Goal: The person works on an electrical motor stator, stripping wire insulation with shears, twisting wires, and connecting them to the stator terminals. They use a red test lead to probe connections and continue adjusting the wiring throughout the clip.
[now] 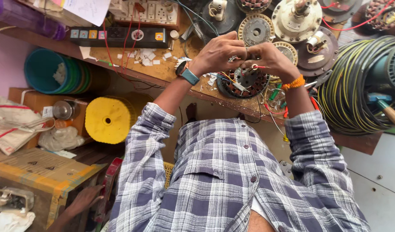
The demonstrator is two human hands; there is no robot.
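Pinching thin wires (249,65) over round, copper-wound stator (244,82)

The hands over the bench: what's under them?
Under the left hand and right hand lies a round motor stator with copper windings and loose red and white wires. Its upper rim is covered by the hands, as is whatever the fingers pinch.
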